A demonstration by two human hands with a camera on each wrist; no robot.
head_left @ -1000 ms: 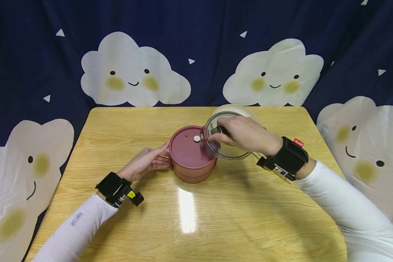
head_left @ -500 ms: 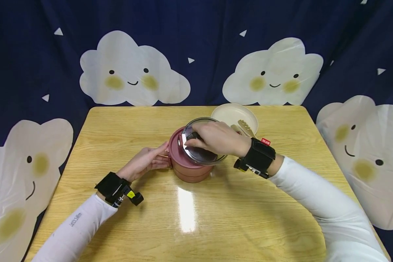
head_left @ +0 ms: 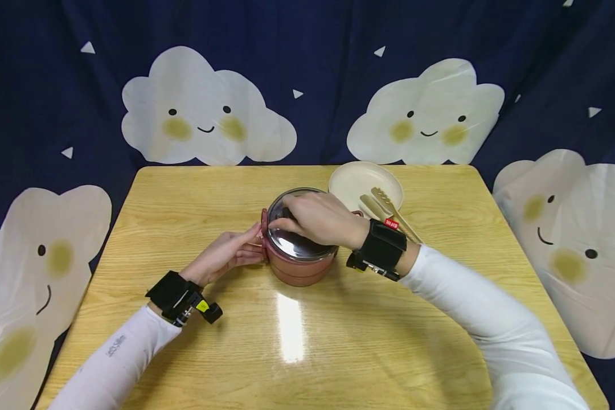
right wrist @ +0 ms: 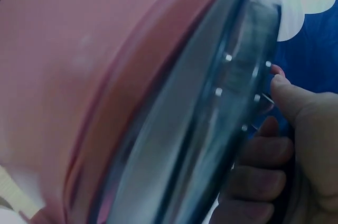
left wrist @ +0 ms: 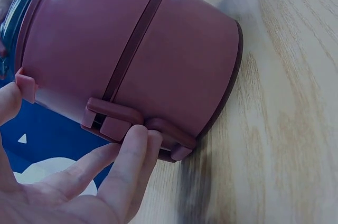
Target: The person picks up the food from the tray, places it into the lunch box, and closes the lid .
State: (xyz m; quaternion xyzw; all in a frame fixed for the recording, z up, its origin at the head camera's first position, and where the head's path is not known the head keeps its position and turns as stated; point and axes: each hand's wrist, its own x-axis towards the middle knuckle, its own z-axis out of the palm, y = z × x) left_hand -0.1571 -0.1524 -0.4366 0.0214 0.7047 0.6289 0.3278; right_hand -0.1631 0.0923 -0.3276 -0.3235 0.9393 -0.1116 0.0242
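A dusty-red pot [head_left: 299, 274] with a band round its side stands mid-table. Over its top is a glass lid [head_left: 302, 250] with a dark rim, also seen as the blurred glass lid [right wrist: 211, 113] in the right wrist view; whether it sits fully flat I cannot tell. From above, my right hand [head_left: 323, 219] grips the lid's black knob [head_left: 287, 213], fingers curled. My left hand [head_left: 230, 253] touches the pot's left side. In the left wrist view, its thumb is at a small pink tab [left wrist: 26, 85] and its nearly straight fingertips touch the side handles [left wrist: 169, 134].
A cream plate [head_left: 345, 182] lies behind and right of the pot. Tan tongs [head_left: 384, 202] rest partly on it, handles reaching toward my right wrist. The wooden table [head_left: 210, 193] ends at a dark blue curtain [head_left: 318, 34] with cloud prints.
My right hand has carried the glass lid leftward from the plate side to over the pot, covering the pot's dusty-red top. The plate and tongs have come into view. My left hand stays put.
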